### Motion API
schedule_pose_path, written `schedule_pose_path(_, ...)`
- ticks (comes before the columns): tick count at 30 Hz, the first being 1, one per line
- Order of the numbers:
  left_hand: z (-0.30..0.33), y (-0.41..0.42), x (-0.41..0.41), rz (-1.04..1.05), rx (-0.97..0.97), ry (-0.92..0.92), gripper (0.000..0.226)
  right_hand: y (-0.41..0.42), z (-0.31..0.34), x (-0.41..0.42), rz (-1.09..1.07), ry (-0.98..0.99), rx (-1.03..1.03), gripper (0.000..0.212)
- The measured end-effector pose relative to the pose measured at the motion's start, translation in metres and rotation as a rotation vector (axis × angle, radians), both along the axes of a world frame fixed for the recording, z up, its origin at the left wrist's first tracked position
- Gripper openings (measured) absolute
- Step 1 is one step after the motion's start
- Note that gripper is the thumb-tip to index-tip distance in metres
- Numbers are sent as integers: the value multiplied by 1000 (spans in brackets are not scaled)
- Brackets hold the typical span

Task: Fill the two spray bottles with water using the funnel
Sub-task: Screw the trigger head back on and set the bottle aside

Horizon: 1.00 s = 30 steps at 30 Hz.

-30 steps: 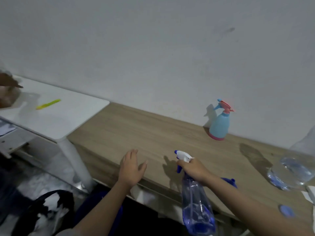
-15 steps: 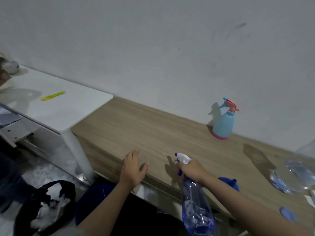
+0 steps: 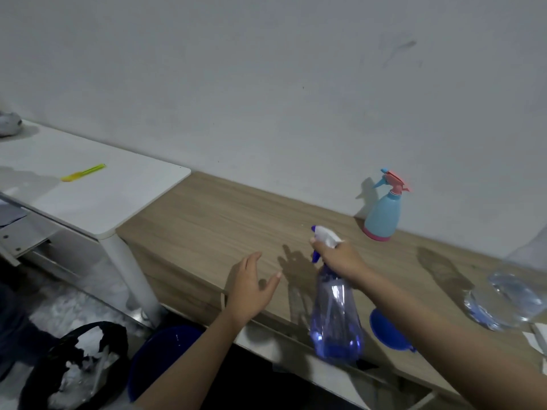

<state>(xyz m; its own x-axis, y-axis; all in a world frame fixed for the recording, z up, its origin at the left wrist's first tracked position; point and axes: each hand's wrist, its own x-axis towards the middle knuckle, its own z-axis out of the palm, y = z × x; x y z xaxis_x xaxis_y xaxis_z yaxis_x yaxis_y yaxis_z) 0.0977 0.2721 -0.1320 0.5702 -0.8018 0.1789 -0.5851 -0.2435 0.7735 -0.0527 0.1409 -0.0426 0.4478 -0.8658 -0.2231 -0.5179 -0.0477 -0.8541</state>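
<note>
My right hand (image 3: 340, 258) grips the white and blue trigger head of a clear blue spray bottle (image 3: 336, 318), held above the front edge of the wooden counter (image 3: 207, 226). Some water shows in its base. My left hand (image 3: 250, 287) hovers open to the left of it, fingers spread, holding nothing. A light blue spray bottle with a pink trigger (image 3: 383, 208) stands upright at the back by the wall. A blue funnel (image 3: 387, 332) lies on the counter behind my right forearm, partly hidden. A large clear water bottle (image 3: 509, 303) sits at the right edge.
A white side table (image 3: 97, 202) with a yellow-green stick (image 3: 84, 172) adjoins the counter on the left. Below the counter edge stand a dark blue bucket (image 3: 159, 359) and a black bag of white scraps (image 3: 77, 371). The wall runs close behind.
My right hand has lifted the clear blue bottle up and forward over the counter edge. My left hand has risen off the counter and opened wider. The view has shifted slightly.
</note>
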Motion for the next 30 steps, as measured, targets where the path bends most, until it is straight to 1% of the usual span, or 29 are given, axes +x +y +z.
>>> schedule_pose_path(2,17,-11,-13,-68,-65,77,66,-12,19,5,-71,-158,-18,30)
schedule_pose_path(4,35,-21,-26,-178,-78,186,66,-25,34,7,-113,-262,-73,28)
schedule_pose_path(6,51,-30,-38,-291,-53,283,64,-34,53,8,-141,-294,-137,37)
schedule_pose_path(9,70,-47,-52,-416,-84,468,50,-43,79,8,-167,-325,-240,53)
schedule_pose_path(11,79,-61,-55,-442,-130,559,43,-46,89,8,-177,-395,-256,49)
schedule_pose_path(12,81,-68,-55,-439,-161,586,44,-47,93,8,-182,-441,-267,45)
schedule_pose_path(14,83,-84,-53,-428,-198,611,52,-53,97,9,-207,-514,-344,38)
schedule_pose_path(16,83,-99,-50,-407,-215,626,58,-62,98,10,-244,-537,-474,32)
schedule_pose_path(18,80,-115,-46,-376,-217,643,53,-73,97,10,-249,-487,-602,22)
schedule_pose_path(20,77,-129,-42,-353,-209,650,51,-85,94,8,-199,-395,-671,16)
schedule_pose_path(25,65,-170,-23,-267,-75,512,63,-114,89,12,-21,-116,-707,19)
schedule_pose_path(27,59,-190,-15,-246,-47,468,62,-127,86,19,8,-38,-698,19)
schedule_pose_path(30,56,-214,-6,-218,2,413,56,-145,80,30,27,20,-679,17)
